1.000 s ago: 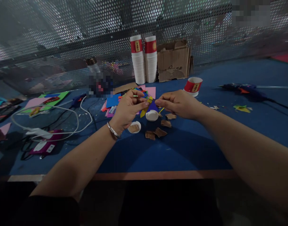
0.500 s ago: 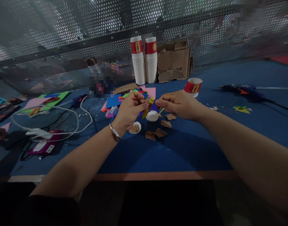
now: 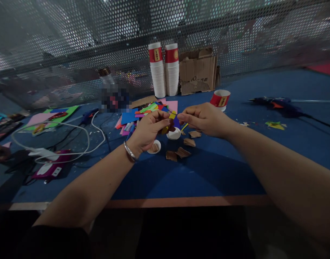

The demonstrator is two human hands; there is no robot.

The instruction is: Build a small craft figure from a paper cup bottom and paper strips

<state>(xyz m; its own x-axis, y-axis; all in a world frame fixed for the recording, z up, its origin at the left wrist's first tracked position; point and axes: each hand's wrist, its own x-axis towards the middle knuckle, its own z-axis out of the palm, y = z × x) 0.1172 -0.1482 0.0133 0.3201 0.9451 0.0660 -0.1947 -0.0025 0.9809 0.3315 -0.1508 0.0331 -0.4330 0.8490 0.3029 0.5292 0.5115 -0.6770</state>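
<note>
The left hand (image 3: 151, 130) pinches a yellow strip (image 3: 172, 115), apparently steadying it near the right hand (image 3: 208, 119), fingertips together, holding what I cannot tell.

Both bare forearms drive in from the lower corners, the left forearm (image 3: 96, 183) slanting inward, the right forearm (image 3: 278, 163) angling in to meet it! Left hand (image 3: 151, 130) is curled, thumb and forefinger in a tight pinch; right hand (image 3: 208, 119) answers palm-down with its own pinch, fingertips facing fingertips, near but apart.
</note>
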